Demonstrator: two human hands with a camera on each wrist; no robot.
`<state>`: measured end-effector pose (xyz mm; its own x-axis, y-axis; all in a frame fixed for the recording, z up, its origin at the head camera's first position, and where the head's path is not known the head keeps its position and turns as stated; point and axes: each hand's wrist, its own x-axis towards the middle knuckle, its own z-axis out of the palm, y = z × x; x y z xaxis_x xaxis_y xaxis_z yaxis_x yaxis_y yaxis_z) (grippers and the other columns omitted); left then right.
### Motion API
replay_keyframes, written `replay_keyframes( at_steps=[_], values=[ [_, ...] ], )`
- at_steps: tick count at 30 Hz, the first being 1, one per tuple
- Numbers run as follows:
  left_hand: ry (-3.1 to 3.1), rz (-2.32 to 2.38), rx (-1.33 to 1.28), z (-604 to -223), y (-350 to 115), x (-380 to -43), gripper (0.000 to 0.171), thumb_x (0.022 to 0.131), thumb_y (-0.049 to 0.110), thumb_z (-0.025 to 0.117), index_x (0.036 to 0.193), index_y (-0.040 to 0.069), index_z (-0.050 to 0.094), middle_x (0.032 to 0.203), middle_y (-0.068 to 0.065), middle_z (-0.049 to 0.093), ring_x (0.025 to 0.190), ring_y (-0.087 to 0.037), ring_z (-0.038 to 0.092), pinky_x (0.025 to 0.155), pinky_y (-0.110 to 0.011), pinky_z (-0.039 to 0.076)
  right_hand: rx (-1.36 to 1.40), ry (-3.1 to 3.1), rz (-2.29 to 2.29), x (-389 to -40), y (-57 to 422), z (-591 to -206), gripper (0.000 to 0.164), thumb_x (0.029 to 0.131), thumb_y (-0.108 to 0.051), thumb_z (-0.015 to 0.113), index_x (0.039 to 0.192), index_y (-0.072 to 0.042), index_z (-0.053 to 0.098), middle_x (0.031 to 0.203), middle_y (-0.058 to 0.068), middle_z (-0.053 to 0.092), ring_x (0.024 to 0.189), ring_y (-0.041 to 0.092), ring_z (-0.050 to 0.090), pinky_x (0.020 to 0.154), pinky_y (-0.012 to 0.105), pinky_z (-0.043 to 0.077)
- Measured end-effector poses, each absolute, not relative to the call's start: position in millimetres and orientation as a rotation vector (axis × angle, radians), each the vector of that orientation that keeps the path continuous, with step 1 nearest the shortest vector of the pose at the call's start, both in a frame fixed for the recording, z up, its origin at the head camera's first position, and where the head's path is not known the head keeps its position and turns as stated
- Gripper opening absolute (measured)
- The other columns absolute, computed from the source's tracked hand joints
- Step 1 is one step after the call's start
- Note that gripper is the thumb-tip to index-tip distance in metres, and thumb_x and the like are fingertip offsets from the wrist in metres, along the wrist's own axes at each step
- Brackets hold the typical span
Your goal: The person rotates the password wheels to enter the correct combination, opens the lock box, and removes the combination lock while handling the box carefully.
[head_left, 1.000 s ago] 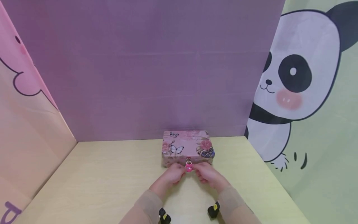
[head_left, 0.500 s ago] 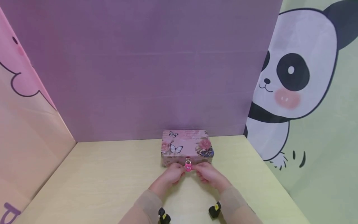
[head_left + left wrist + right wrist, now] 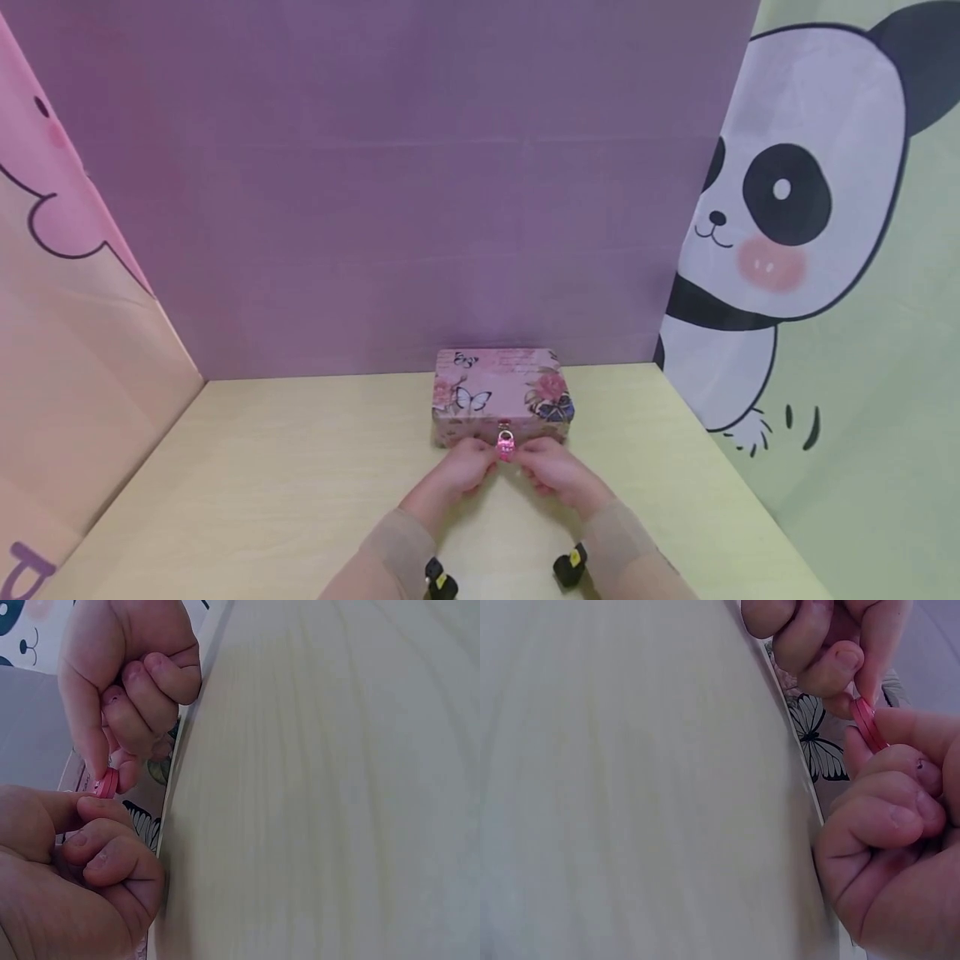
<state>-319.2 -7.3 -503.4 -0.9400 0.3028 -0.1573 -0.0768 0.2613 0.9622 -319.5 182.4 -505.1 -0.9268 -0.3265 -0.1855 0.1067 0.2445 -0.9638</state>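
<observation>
A pink padlock [image 3: 506, 450] with a metal shackle hangs at the front of a pink box [image 3: 501, 387] printed with butterflies and flowers; the box's lid is down. My left hand [image 3: 469, 464] pinches the padlock from the left between thumb and finger. From the right, my right hand [image 3: 553, 467] pinches it too, the other fingers curled in. Up close in the left wrist view, the padlock [image 3: 107, 783] shows edge-on between the fingertips of both hands. The right wrist view has the padlock [image 3: 868, 724] in front of the butterfly print, partly covered by fingers.
The box stands on a pale wooden table [image 3: 300, 483], close to a purple back panel [image 3: 420, 208]. A panel with a panda print [image 3: 795, 250] rises at the right, and a peach panel [image 3: 75, 358] at the left.
My right hand has shifted slightly on the padlock, and its wrist has turned a little. The padlock's face catches the light differently. My left hand and the box stay in place.
</observation>
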Motion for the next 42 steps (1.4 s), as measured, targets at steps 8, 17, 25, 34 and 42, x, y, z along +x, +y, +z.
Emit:
replay_keyframes(
  at_steps=[8, 17, 25, 34, 42],
  values=[
    [2.184, 1.768, 0.176, -502.9, -10.0, -320.3, 0.026, 0.102, 0.014, 0.053, 0.085, -0.004, 0.062, 0.057, 0.005, 0.040, 0.044, -0.007, 0.028, 0.041, -0.022, 0.024, -0.194, 2.154, -1.750, -319.0, 181.0, -504.3, 0.032, 0.098, -0.019, 0.066, 0.071, -0.013, 0.049, 0.057, -0.007, 0.035, 0.046, 0.008, 0.028, 0.043, 0.022, 0.025],
    [2.297, 1.739, 0.279, -496.6, -18.5, -321.1, 0.024, 0.101, 0.009, 0.053, 0.095, -0.010, 0.066, 0.057, 0.006, 0.041, 0.044, -0.006, 0.032, 0.041, -0.020, 0.029, -0.191, 2.147, -1.762, -320.8, 180.5, -506.8, 0.035, 0.099, -0.019, 0.065, 0.069, -0.016, 0.047, 0.056, -0.007, 0.034, 0.046, 0.007, 0.028, 0.043, 0.022, 0.025],
    [2.364, 1.666, 0.323, -498.3, -22.6, -327.6, 0.022, 0.101, 0.010, 0.056, 0.096, -0.007, 0.068, 0.065, 0.003, 0.049, 0.048, -0.007, 0.036, 0.044, -0.022, 0.032, -0.194, 2.166, -1.745, -319.8, 180.3, -505.7, 0.029, 0.098, -0.016, 0.065, 0.073, -0.012, 0.051, 0.056, -0.007, 0.034, 0.046, 0.008, 0.028, 0.043, 0.022, 0.025],
    [2.389, 1.642, 0.342, -499.9, -21.1, -330.9, 0.019, 0.100, 0.009, 0.058, 0.093, -0.005, 0.069, 0.065, 0.003, 0.048, 0.049, -0.008, 0.037, 0.045, -0.022, 0.033, -0.207, 2.157, -1.732, -322.0, 181.3, -503.1, 0.030, 0.098, -0.016, 0.066, 0.072, -0.012, 0.050, 0.056, -0.006, 0.033, 0.046, 0.008, 0.027, 0.043, 0.023, 0.024],
    [2.387, 1.659, 0.341, -500.8, -19.7, -331.7, 0.018, 0.099, 0.009, 0.060, 0.094, -0.004, 0.070, 0.067, 0.002, 0.051, 0.049, -0.008, 0.036, 0.046, -0.022, 0.033, -0.205, 2.159, -1.724, -324.2, 184.1, -504.6, 0.021, 0.097, -0.016, 0.066, 0.083, -0.001, 0.060, 0.056, -0.006, 0.034, 0.046, 0.009, 0.028, 0.043, 0.023, 0.024]
  ],
)
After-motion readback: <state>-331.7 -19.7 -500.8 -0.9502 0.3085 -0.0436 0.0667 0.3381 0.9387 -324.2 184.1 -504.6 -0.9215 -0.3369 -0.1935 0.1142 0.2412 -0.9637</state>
